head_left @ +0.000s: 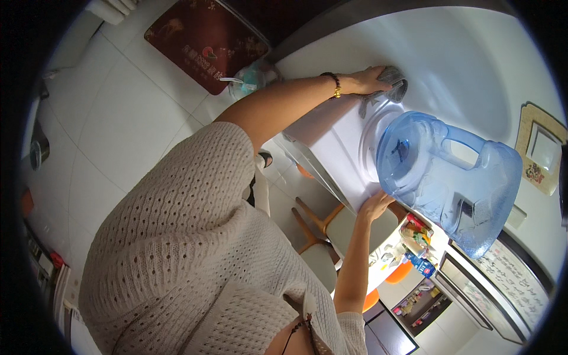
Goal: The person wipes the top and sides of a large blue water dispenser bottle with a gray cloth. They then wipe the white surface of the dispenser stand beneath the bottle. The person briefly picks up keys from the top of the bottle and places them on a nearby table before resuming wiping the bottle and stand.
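Note:
A folded grey cloth [394, 84] is in the grip of my left hand [367, 80], pressed at the far side of a white water dispenser's top [335, 133]. A beaded bracelet [337, 86] circles that wrist. On the dispenser's collar sits a clear blue water jug [448, 177] with a moulded handle [461, 142], neck down. My right hand [375, 206] rests against the dispenser's near top edge, just below the jug's rim. Its fingertips are partly hidden there, and I see nothing held in it.
A white wall [461, 57] stands behind the dispenser. Chairs [364, 230] and a table with packets and a blue package [420, 265] are to the right. A dark red mat [206, 44] and a clear plastic container [248, 82] lie on the tiled floor [111, 111].

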The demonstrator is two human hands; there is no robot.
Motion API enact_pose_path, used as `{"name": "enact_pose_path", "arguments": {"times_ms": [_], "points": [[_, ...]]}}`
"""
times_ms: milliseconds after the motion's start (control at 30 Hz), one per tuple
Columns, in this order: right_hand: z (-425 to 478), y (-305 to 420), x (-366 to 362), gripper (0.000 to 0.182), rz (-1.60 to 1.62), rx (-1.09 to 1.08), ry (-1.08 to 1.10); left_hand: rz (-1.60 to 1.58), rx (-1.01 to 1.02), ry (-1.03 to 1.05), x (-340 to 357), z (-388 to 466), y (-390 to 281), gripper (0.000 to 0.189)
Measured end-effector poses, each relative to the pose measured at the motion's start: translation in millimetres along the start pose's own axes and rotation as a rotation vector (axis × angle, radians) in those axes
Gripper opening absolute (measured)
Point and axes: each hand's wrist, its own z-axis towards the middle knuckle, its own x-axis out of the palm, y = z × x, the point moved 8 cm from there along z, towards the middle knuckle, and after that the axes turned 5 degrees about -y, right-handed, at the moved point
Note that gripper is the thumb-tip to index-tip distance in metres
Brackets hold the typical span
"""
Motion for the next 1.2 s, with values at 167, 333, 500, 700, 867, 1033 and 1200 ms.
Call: {"name": "enact_pose_path", "arguments": {"times_ms": [167,333,500,700,867,1033,1200], "points": [[-5.0,17.0,-2.4,0.057,-0.006,0.017,-0.002,0.070,0.145,-0.073,-6.0,-32.9,-9.8,0.070],[-4.0,6.6,-2.3,0.058,0.007,0.045,0.006,0.154,0.048,0.005,0.8,-114.9,2.1,0.071],[-1.7,5.4,-0.5,0.060,0.000,0.052,0.012,-0.046,-0.106,0.114,-10.5,-167.5,19.0,0.067],[-1.1,10.9,0.0,0.059,0.021,-0.009,0.003,0.023,-0.171,0.035,-13.3,-114.0,48.7,0.058],[5.1,-4.9,4.8,0.055,-0.015,-0.040,0.041,-0.022,-0.191,0.120,-19.7,-80.1,22.3,0.073],[0.7,4.3,3.1,0.061,-0.050,0.061,0.086,-0.099,-0.201,0.069,-20.9,-100.1,23.7,0.071],[-1.6,7.6,-0.1,0.059,-0.044,0.038,-0.010,-0.105,-0.195,0.162,-24.4,-182.8,28.1,0.059]]}}
